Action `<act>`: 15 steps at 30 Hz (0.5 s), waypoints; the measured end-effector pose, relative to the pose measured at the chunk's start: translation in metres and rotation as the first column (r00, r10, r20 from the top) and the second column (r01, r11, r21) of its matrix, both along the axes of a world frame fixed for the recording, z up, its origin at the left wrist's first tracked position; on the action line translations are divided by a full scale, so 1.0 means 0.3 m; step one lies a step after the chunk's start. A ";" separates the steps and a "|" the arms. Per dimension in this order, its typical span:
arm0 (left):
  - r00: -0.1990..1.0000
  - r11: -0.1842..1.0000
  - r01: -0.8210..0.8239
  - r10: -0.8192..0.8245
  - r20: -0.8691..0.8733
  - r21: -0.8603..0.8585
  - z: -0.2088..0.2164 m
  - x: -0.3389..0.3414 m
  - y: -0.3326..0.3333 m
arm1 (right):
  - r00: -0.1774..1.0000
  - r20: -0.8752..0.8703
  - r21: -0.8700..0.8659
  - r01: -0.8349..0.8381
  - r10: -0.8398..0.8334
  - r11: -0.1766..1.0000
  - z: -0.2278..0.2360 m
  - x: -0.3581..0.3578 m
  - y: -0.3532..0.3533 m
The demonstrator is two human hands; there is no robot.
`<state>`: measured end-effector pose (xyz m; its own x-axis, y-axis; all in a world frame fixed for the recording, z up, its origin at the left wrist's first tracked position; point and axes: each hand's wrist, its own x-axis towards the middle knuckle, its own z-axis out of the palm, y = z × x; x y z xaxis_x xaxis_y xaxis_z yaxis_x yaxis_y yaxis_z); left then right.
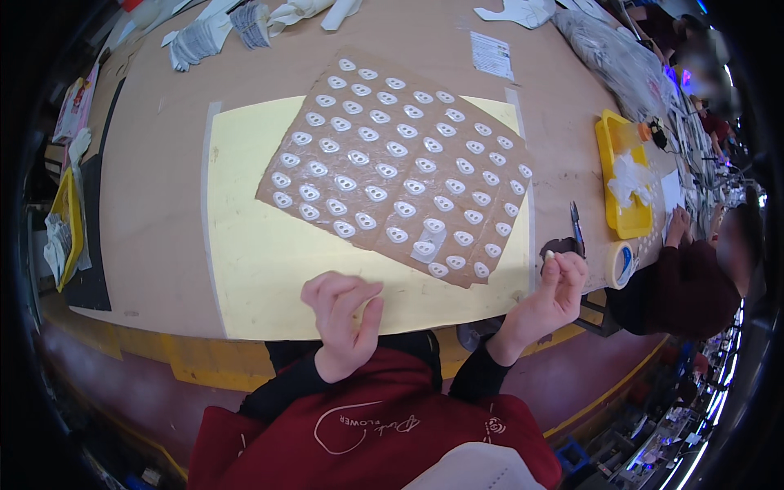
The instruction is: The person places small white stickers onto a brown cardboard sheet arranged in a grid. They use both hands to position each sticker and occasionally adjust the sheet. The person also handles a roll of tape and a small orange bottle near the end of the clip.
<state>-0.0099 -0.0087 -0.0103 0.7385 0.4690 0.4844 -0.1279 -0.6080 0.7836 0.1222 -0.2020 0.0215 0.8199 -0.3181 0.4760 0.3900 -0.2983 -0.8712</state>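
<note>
A brown sheet (pixel 384 155) lies at a slant on a pale yellow board (pixel 269 269). Rows of small white rounded pieces, each with two dark dots, cover the sheet; one near its lower edge has a clear patch (pixel 428 244) around it. My left hand (pixel 343 318) hovers over the board's near edge, fingers curled but apart, with nothing visible in them. Just off the sheet's lower right corner, my right hand (pixel 559 290) is closed in a pinch. A tiny pale bit (pixel 549 256) shows at its fingertips, too small to name.
Right of the board lie tweezers (pixel 576 224), a tape roll (pixel 621 265) and a yellow tray (pixel 614 204) with clear plastic. Fabric pieces (pixel 200 45) and a plastic bag (pixel 608 61) lie along the far side. A co-worker (pixel 686 286) sits at the right.
</note>
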 end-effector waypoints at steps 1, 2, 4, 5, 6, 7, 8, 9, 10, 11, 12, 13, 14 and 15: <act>0.999 1.000 -0.004 0.004 0.042 0.000 -0.008 -0.010 -0.003 | 1.000 0.022 -0.034 -0.004 0.005 0.999 0.000 0.001 0.002; 0.997 1.000 -0.008 0.007 0.081 0.001 -0.015 -0.023 -0.005 | 1.000 0.018 -0.040 -0.005 0.006 0.999 0.000 0.003 0.000; 0.988 0.999 -0.025 0.021 0.153 0.025 -0.026 -0.041 -0.006 | 1.000 0.010 -0.052 -0.008 0.008 0.999 0.000 0.011 -0.007; 0.982 0.998 -0.041 0.032 0.186 0.047 -0.032 -0.049 -0.005 | 1.000 0.006 -0.058 -0.010 0.011 0.998 0.000 0.014 -0.010; 0.975 0.996 -0.059 0.043 0.218 0.068 -0.039 -0.049 -0.007 | 1.000 -0.023 -0.051 -0.015 0.014 0.999 -0.002 0.014 -0.012; 0.915 0.991 -0.120 0.088 0.393 0.058 -0.057 -0.033 -0.016 | 1.000 0.000 -0.052 -0.004 0.004 0.999 -0.005 0.015 -0.019; 0.823 0.983 -0.178 0.128 0.553 0.036 -0.087 -0.009 -0.025 | 1.000 0.022 -0.052 0.008 -0.007 0.999 -0.010 0.014 -0.026; 0.702 0.973 -0.229 0.164 0.693 0.002 -0.113 0.007 -0.034 | 0.999 0.044 -0.053 0.020 -0.018 0.998 -0.013 0.013 -0.035; 0.687 0.978 -0.208 0.153 0.711 -0.009 -0.132 -0.010 -0.040 | 0.994 0.094 -0.019 0.049 -0.047 0.999 -0.010 0.013 -0.044; 0.721 0.989 -0.148 0.092 0.687 0.023 -0.127 -0.018 -0.040 | 0.988 0.137 0.021 0.071 -0.073 0.997 -0.010 0.014 -0.052; 0.751 0.995 -0.088 0.032 0.659 0.052 -0.121 -0.023 -0.041 | 0.979 0.179 0.061 0.091 -0.101 0.994 -0.012 0.016 -0.061; 0.797 0.997 -0.029 -0.019 0.603 0.069 -0.109 -0.031 -0.041 | 0.970 0.219 0.085 0.089 -0.106 0.992 -0.014 0.023 -0.077; 0.837 0.996 0.032 -0.071 0.542 0.081 -0.095 -0.036 -0.042 | 0.959 0.257 0.108 0.090 -0.116 0.990 -0.018 0.027 -0.101; 0.888 0.993 0.089 -0.115 0.445 0.079 -0.053 -0.045 -0.039 | 0.948 0.292 0.132 0.091 -0.126 0.987 -0.011 0.032 -0.103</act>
